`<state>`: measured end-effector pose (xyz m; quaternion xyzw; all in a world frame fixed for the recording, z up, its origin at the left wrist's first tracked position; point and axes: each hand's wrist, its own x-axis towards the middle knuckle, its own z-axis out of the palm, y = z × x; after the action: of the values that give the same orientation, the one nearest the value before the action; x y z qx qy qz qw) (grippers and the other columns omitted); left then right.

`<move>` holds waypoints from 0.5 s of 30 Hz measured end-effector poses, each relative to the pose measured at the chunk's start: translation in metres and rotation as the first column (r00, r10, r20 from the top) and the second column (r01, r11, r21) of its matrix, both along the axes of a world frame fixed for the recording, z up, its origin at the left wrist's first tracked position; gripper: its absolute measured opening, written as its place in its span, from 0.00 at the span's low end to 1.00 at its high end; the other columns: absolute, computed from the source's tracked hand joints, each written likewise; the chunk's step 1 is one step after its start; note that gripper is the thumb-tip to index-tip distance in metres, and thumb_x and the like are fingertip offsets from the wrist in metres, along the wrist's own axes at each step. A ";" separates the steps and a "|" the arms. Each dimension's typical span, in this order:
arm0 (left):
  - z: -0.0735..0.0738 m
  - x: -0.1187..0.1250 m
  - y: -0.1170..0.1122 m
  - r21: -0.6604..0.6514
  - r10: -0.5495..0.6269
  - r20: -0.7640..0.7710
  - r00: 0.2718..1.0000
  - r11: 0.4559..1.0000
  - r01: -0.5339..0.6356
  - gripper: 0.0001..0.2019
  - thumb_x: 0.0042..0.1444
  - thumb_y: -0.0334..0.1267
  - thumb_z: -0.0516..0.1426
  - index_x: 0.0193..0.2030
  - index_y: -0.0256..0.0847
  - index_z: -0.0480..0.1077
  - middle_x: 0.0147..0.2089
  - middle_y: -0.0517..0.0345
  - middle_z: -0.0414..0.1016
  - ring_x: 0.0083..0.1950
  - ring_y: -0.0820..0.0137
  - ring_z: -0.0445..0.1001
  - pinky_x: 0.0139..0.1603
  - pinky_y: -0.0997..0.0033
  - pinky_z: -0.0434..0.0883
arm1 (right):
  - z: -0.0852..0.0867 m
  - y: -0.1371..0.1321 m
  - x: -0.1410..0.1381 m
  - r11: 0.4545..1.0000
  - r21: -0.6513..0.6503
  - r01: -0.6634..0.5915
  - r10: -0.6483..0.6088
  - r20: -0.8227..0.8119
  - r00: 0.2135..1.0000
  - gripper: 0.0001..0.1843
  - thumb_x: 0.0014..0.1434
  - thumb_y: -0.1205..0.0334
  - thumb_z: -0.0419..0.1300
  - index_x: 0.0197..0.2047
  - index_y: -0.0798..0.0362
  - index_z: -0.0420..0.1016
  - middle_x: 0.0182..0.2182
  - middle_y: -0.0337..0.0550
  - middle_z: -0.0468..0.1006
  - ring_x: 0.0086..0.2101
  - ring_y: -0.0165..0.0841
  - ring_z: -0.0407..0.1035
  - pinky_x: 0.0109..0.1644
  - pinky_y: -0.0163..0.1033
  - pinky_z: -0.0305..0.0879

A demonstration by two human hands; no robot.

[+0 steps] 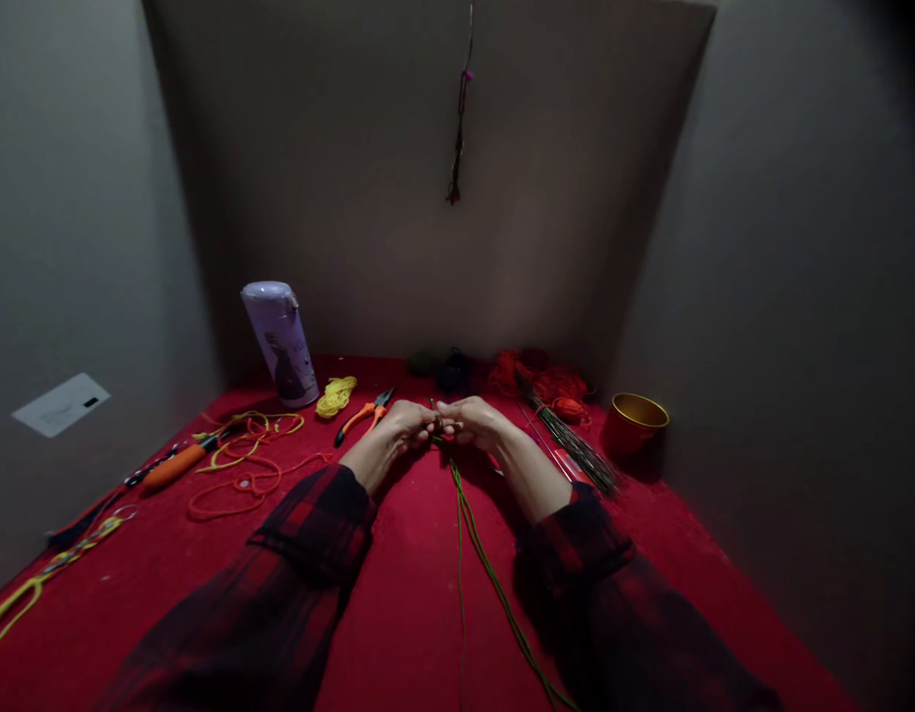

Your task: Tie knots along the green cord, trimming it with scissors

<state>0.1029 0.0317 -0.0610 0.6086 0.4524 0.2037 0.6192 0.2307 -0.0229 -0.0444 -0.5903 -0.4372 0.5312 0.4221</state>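
Note:
My left hand (403,423) and my right hand (472,420) meet over the middle of the red cloth (398,603). Both are closed in a pinch on the top end of thin green cords (481,554). These cords trail from my fingertips toward me across the cloth. Both forearms are in dark red plaid sleeves. What exactly sits between the fingertips is too small to make out.
Orange-handled pliers (362,414) lie left of my hands, beside a yellow cord bundle (336,395) and a purple bottle (280,343). Loose orange and yellow cords (241,465) spread at left. A bundle of thin wires (576,447), red yarn (550,383) and a gold-lined cup (635,421) are at right.

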 end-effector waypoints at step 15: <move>0.004 -0.005 -0.003 0.255 -0.031 -0.191 0.981 0.964 0.080 0.11 0.47 0.24 0.51 0.17 0.36 0.64 0.11 0.66 0.55 0.12 0.80 0.50 0.16 0.76 0.47 | -0.018 0.009 -0.002 0.999 -0.013 0.045 -0.043 0.145 0.988 0.15 0.55 0.63 0.61 0.20 0.56 0.62 0.11 0.31 0.56 0.13 0.20 0.47 0.15 0.30 0.42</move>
<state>0.0976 0.0291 -0.0573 0.7138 0.4598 0.1865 0.4942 0.2291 -0.0141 -0.0626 -0.6402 -0.4493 0.4810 0.3961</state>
